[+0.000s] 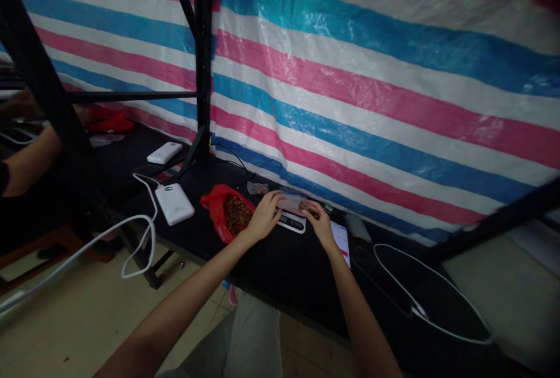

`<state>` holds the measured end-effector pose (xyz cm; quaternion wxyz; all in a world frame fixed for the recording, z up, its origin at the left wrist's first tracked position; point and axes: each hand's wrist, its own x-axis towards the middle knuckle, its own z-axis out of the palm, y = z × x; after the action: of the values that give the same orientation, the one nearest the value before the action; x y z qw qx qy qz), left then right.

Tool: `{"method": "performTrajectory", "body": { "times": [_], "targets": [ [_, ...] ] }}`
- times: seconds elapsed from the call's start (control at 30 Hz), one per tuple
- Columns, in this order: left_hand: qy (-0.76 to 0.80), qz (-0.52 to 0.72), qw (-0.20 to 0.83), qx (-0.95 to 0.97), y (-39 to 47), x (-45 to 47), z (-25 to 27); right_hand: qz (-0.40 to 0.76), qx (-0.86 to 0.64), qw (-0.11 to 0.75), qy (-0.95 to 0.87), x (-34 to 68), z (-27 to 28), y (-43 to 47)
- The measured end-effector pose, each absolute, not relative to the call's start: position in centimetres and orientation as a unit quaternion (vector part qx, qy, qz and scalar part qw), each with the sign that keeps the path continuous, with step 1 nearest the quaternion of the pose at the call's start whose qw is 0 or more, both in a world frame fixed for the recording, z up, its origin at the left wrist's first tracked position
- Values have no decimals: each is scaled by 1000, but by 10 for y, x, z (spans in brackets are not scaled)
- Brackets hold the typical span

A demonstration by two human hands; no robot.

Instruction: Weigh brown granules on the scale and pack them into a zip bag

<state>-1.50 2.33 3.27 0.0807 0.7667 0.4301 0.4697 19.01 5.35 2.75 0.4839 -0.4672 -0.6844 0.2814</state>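
My left hand [265, 219] pinches one end of a small clear plastic bag [290, 203], fingers curled. At the bag's other end my right hand [320, 223] has its fingers closed on it, with something dark by the fingertips that I cannot make out. Below the bag lies a flat white device with a dark panel, like a small scale [295, 224], partly covered by my left hand. Left of that hand, a red plastic bag [214, 198] stands open, full of small brown pieces [236, 212]. A filled clear packet [257, 188] lies behind.
On the black table [280, 273] are a lit phone [340, 241], a white power bank [175, 204] with a cable, and another white box [164, 153]. A looped white cable [441, 276] lies right. Black posts [203, 63] and a striped sheet [350, 86] stand behind. Another person's arm [35, 159] is left.
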Motion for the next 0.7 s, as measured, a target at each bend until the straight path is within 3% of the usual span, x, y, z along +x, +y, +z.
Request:
{"method": "performTrajectory", "body": {
  "times": [0.17,0.23,0.4,0.57,0.7],
  "targets": [
    [470,250,107,840,106,29,30,214,-541,470,-664,243,14,62],
    [475,224,114,843,123,40,27,185,-556,458,-669,251,13,65],
    [453,260,119,845,134,44,20,119,-572,384,-715,250,30,66],
    [348,430,293,780,131,44,18,-29,-574,279,-770,238,67,62],
    [286,472,402,730,122,45,28,-146,-538,193,-807,225,100,55]
  ]
}}
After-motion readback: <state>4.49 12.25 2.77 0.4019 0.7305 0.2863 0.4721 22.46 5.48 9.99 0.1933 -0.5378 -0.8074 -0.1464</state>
